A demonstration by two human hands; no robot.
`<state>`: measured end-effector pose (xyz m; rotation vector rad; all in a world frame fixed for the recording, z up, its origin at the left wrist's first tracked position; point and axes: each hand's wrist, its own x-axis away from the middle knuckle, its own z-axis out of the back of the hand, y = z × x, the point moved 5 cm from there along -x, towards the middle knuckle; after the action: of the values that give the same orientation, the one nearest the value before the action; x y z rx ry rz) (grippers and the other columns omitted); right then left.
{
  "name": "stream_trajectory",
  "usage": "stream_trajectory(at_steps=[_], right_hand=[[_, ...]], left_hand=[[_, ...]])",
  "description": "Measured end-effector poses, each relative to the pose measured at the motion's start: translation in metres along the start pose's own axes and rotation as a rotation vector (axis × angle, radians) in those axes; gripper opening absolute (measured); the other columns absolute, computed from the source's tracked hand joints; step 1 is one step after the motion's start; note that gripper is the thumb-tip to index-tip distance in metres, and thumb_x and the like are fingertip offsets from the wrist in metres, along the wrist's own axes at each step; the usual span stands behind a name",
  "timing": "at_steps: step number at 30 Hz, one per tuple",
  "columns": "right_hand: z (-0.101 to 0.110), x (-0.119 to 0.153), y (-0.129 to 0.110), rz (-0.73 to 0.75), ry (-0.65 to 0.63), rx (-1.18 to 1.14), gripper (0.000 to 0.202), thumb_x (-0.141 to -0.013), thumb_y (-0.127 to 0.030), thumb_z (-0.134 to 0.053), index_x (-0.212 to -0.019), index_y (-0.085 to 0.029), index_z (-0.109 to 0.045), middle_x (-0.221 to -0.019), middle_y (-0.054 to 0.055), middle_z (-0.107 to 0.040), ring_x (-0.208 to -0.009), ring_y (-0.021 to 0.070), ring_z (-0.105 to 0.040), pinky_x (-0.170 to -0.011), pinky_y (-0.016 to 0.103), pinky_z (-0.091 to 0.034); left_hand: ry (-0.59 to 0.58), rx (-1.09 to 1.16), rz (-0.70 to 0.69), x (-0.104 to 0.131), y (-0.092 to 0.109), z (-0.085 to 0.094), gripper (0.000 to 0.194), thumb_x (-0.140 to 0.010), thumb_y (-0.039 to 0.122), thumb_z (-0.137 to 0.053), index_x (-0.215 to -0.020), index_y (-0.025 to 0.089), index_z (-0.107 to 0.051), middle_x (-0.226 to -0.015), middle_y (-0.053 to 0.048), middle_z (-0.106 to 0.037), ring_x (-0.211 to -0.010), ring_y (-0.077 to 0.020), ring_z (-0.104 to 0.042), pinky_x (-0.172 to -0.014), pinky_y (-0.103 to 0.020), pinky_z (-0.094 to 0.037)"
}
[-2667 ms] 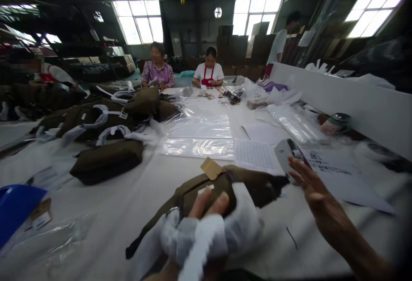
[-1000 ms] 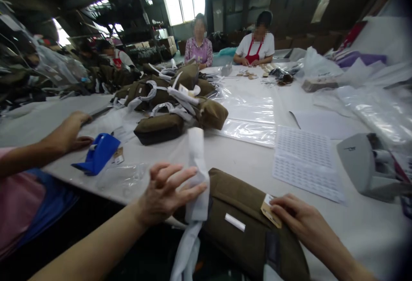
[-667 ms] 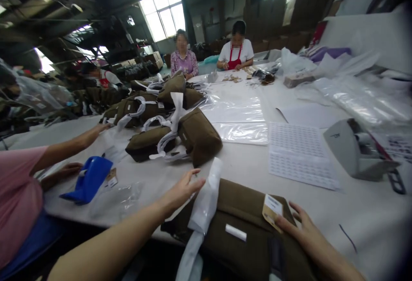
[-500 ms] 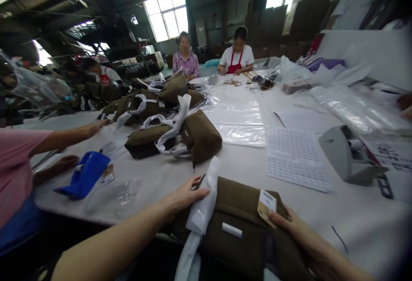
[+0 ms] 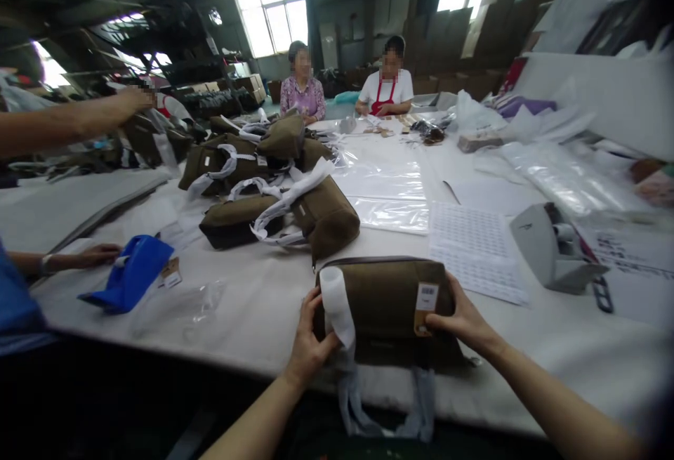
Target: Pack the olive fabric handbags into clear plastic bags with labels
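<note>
An olive-brown handbag (image 5: 390,298) lies at the table's front edge between my two hands. My left hand (image 5: 312,340) grips its left end, thumb against a handle wrapped in white foam (image 5: 337,305). At the bag's right end my right hand (image 5: 463,316) is closed round it, the thumb pressing a hang tag (image 5: 425,305) with a barcode label against the fabric. Another wrapped handle (image 5: 387,421) hangs over the front edge towards me. The bag's underside and some of my fingers are hidden.
More olive handbags (image 5: 326,218) are piled beyond, left of clear plastic bags (image 5: 387,193). A printed sheet (image 5: 474,249) and a grey dispenser (image 5: 550,249) lie to the right. A blue tape dispenser (image 5: 129,274) stands left, near a co-worker's hand (image 5: 100,255). Two people sit across the table.
The handbag has turned squarer to me and moved farther onto the table. My left hand has shifted onto its end. At left, the co-worker's arm has risen with a bag.
</note>
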<state>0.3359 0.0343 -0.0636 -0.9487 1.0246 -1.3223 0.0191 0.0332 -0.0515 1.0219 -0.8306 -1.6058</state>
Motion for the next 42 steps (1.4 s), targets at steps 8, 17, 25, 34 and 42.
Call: stream_trajectory(at_steps=[8,17,25,34,42], right_hand=[[-0.008,-0.011,-0.025,-0.026,0.247,0.363,0.081,-0.078,-0.041,-0.059,-0.142,-0.023,-0.012,-0.144,0.015,-0.025,-0.129,0.0335,-0.031,-0.103,0.054,-0.033],[-0.069,-0.051,-0.072,0.528,-0.107,1.035,0.061,-0.087,-0.029,-0.046,-0.142,-0.02,-0.022,-0.149,0.014,-0.017,-0.136,0.0347,-0.014,-0.106,0.06,-0.02],[-0.093,-0.089,-0.035,0.55,-0.211,1.085,0.063,-0.083,-0.032,-0.047,-0.14,-0.014,-0.027,-0.146,0.016,-0.025,-0.134,0.0323,-0.022,-0.107,0.059,-0.016],[-0.096,-0.089,-0.03,0.692,-0.133,1.084,0.077,-0.081,-0.031,-0.043,-0.146,-0.017,-0.004,-0.142,0.015,-0.035,-0.129,0.0333,-0.034,-0.103,0.06,-0.021],[-0.091,-0.091,-0.012,0.915,-0.011,1.14,0.064,-0.079,-0.036,-0.043,-0.138,-0.011,-0.034,-0.128,0.017,-0.051,-0.112,0.0365,-0.051,-0.096,0.061,-0.027]], left_hand=[[0.211,-0.149,-0.015,-0.004,0.029,0.029,0.047,-0.091,0.022,-0.033,-0.138,0.026,-0.028,-0.147,-0.007,-0.031,-0.136,-0.0261,-0.026,-0.107,-0.054,-0.03],[-0.275,-0.807,-0.326,-0.077,0.066,-0.051,0.059,-0.092,0.038,-0.035,-0.144,0.016,-0.016,-0.149,-0.005,-0.026,-0.139,-0.0238,-0.014,-0.114,-0.05,-0.007],[-0.377,-0.897,-0.276,-0.103,0.022,-0.069,0.057,-0.093,0.045,-0.026,-0.143,0.02,-0.017,-0.151,-0.001,-0.02,-0.14,-0.0213,-0.011,-0.113,-0.052,-0.008],[-0.41,-0.711,-0.257,-0.104,0.025,-0.069,0.058,-0.093,0.043,-0.028,-0.143,0.016,-0.018,-0.151,-0.006,-0.02,-0.14,-0.0226,-0.011,-0.112,-0.054,-0.013],[0.92,0.085,0.583,-0.102,-0.039,0.1,0.056,-0.08,0.045,-0.055,-0.128,0.02,-0.04,-0.136,-0.013,-0.043,-0.131,-0.0266,-0.034,-0.106,-0.042,-0.029]])
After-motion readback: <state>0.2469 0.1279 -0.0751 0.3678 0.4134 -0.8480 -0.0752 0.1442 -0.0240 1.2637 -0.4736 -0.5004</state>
